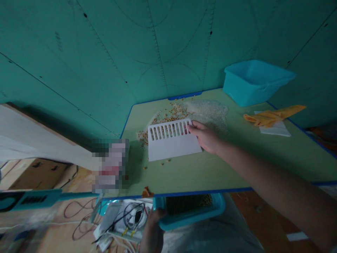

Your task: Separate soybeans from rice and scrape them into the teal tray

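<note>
My right hand (204,135) grips the right end of a white slotted plastic scraper (173,147), thumb on its face. A row of long slots runs along its far edge. Behind it, tan kernels (175,113) and a spread of white grains (207,110) lie on the pale green tabletop (210,172); the scraper hides part of them. Below the table's front edge, my left hand (155,228) is closed on the left end of a blue plastic bin (189,222). Dark contents and some tan kernels show inside the bin. A few loose kernels (162,164) lie before the scraper.
A larger blue tub (247,88) stands at the back right. An orange cloth (271,117) rests on a white sheet (279,129). A blurred-out box (112,163) sits at the left edge. Cables and a box (123,218) lie below; a green wall (171,45) rises behind.
</note>
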Demonstrator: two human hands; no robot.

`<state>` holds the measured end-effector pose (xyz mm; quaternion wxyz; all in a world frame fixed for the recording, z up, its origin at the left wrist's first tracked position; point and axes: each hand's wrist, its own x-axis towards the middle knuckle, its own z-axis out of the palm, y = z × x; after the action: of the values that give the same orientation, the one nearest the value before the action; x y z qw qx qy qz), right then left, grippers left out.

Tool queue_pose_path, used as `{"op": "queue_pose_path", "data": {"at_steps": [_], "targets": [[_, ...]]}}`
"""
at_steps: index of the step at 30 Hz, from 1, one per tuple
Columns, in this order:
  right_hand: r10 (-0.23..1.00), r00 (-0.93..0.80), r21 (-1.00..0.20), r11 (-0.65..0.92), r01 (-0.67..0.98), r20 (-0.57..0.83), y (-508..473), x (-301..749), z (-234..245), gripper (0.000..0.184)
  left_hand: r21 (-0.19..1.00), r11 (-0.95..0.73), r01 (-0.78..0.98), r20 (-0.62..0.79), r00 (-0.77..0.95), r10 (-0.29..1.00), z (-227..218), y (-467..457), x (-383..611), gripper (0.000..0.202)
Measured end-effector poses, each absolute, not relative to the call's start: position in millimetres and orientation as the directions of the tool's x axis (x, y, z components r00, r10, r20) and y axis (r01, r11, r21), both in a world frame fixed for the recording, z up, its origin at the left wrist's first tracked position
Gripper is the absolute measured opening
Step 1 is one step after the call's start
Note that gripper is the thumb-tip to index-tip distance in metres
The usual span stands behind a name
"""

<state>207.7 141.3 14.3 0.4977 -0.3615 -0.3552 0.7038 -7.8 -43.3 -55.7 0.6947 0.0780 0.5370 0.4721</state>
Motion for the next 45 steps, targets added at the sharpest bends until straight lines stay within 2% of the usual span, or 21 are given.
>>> {"op": "queue_pose_path", "data": {"at_steps": [7,20,26,29,35,40,45], "targets": [[0.954,-0.245,-0.872,-0.266,-0.41,-0.175,140,206,13,0.006,0.66,0.533,-0.529,-0.643,-0.03,0.766,-52,-42,-6,0.019],[0.943,-0.278,-0.875,-0.286,-0.39,-0.183,136,204,15,0.005,0.628,0.548,-0.552,-0.671,-0.027,0.741,-54,-40,-14,0.022],[0.904,-0.364,-0.911,-0.327,-0.253,-0.223,137,212,17,0.009,0.64,0.532,-0.555,-0.662,-0.045,0.748,-47,-41,-20,0.02],[0.86,-0.452,-0.942,-0.318,-0.11,-0.238,139,223,20,0.009,0.674,0.524,-0.52,-0.648,-0.076,0.758,-47,-46,-30,0.016],[0.696,-0.649,-0.948,-0.281,0.149,-0.308,139,242,29,0.017,0.676,0.511,-0.531,-0.628,-0.053,0.776,-51,-50,-31,0.017],[0.572,-0.742,-0.934,-0.271,0.231,-0.35,136,250,37,0.018,0.581,0.536,-0.613,-0.647,0.053,0.761,-48,-43,-14,0.027],[0.459,-0.799,-0.918,-0.266,0.293,-0.388,132,251,42,0.019,0.569,0.57,-0.593,-0.663,0.08,0.745,-45,-40,-10,0.027]]}}
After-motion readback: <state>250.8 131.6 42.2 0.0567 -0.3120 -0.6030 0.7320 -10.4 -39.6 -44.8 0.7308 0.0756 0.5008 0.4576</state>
